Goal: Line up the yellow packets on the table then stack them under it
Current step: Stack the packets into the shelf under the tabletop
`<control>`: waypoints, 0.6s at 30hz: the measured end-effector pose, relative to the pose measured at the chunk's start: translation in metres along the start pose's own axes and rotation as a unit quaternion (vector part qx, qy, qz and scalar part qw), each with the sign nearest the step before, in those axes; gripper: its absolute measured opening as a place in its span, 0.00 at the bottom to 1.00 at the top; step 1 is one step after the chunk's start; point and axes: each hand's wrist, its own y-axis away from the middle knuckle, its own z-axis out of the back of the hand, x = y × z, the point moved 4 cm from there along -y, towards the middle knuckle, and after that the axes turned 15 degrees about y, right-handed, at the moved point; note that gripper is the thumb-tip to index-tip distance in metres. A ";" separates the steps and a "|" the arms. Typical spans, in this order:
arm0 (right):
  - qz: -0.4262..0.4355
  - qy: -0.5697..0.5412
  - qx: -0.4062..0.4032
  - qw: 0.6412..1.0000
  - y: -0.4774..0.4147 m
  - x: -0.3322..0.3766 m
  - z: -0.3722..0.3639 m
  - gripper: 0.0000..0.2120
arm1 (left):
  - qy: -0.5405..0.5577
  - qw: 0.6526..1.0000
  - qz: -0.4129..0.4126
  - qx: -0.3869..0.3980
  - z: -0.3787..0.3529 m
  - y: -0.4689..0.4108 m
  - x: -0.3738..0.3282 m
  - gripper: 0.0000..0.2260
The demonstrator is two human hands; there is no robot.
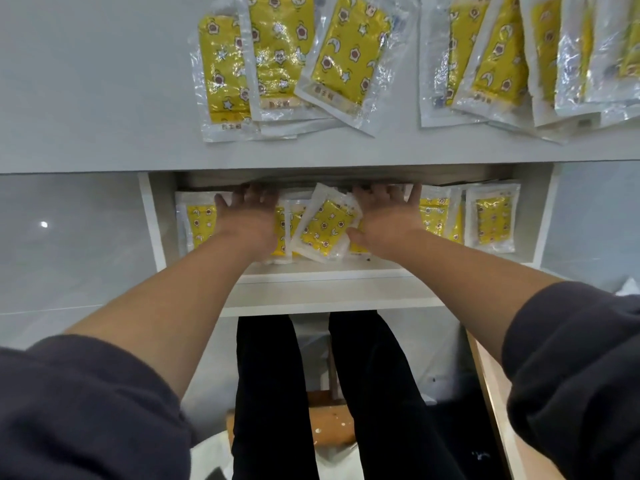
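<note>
Yellow packets in clear wrap lie in two overlapping groups on the white table top, one at the middle [277, 60] and one at the right [519, 57]. Below the top, more yellow packets rest on a white shelf [311, 271]. My left hand [247, 216] lies flat, fingers spread, on packets at the shelf's left. My right hand [386, 216] lies flat on packets at the middle, its thumb touching a tilted packet [325, 226] that sits between the two hands. Other packets [491, 220] stand at the shelf's right. The fingertips reach into shadow under the table.
The table edge [104, 164] runs across the view above the shelf. White side panels [152, 216] close the shelf at left and right. My legs in dark trousers [270, 393] stand below, above a wooden stool [329, 427]. A wooden board [495, 393] lies at the right.
</note>
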 end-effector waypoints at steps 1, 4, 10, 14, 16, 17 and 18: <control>0.003 -0.011 -0.009 1.000 -0.002 -0.003 0.003 0.34 | 0.008 1.000 -0.001 -0.009 0.005 -0.002 -0.004 0.33; 0.050 -0.035 -0.031 0.998 -0.008 0.002 0.012 0.30 | 0.034 0.996 -0.067 -0.040 0.015 -0.006 -0.029 0.36; 0.092 -0.039 -0.086 0.991 -0.021 0.025 0.016 0.33 | -0.022 0.990 -0.132 -0.042 -0.003 -0.015 -0.052 0.43; 0.053 -0.044 -0.078 0.995 -0.024 0.011 0.013 0.29 | -0.040 0.989 -0.130 -0.066 -0.018 -0.018 -0.054 0.41; 0.045 -0.034 -0.072 0.996 -0.022 0.003 0.011 0.26 | -0.036 0.987 -0.136 -0.075 -0.022 -0.016 -0.059 0.39; 0.052 -0.026 -0.072 0.996 -0.020 0.001 0.009 0.25 | -0.036 0.987 -0.138 -0.075 -0.024 -0.014 -0.060 0.39; 0.061 -0.021 -0.070 0.995 -0.016 0.002 0.006 0.25 | -0.037 0.987 -0.140 -0.074 -0.026 -0.012 -0.062 0.39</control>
